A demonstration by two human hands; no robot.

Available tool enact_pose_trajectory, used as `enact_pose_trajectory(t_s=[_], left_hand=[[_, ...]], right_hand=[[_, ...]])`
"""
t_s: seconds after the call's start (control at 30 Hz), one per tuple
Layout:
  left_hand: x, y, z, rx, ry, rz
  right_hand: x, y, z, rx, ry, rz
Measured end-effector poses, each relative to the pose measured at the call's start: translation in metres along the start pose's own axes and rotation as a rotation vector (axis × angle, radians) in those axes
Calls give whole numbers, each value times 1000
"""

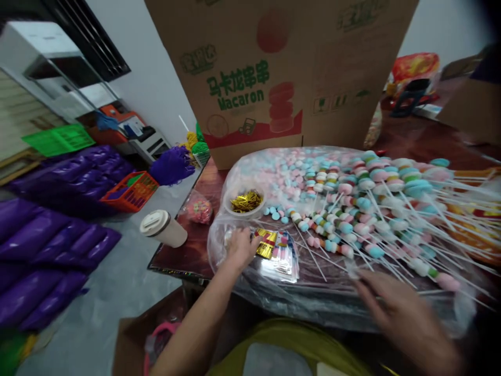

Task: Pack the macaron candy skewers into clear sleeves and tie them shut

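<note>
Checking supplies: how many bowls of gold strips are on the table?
1: the whitish bowl, just beyond the left hand, left of the marshmallow skewers. The carton could hide others.

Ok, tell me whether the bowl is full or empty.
Partly full: gold strips lie in the bowl, with bare wall showing around them.

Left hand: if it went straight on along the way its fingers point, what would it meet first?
Beyond the packets at its fingers, the left hand would probably meet the bowl of gold strips; its height is unclear, so it might pass over the rim.
</note>
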State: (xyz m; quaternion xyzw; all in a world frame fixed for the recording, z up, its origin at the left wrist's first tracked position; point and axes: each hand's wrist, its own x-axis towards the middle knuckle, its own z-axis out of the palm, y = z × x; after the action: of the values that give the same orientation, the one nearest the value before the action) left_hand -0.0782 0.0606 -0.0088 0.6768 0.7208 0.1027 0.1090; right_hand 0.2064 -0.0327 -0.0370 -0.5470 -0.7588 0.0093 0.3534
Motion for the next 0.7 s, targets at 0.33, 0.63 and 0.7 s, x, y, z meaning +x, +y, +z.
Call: enact_pose_trajectory(t_s=[0.33, 0.63, 0.7], left_hand=[[15, -58, -8, -47, 24, -346], [11, -78, -3, -511, 134, -271], [-1, -73, -12, -616, 188, -224]], right_hand=[[53, -82, 81, -40, -411, -278], [42, -71, 74, 186, -452, -104], [50, -74, 69, 339, -414, -3]])
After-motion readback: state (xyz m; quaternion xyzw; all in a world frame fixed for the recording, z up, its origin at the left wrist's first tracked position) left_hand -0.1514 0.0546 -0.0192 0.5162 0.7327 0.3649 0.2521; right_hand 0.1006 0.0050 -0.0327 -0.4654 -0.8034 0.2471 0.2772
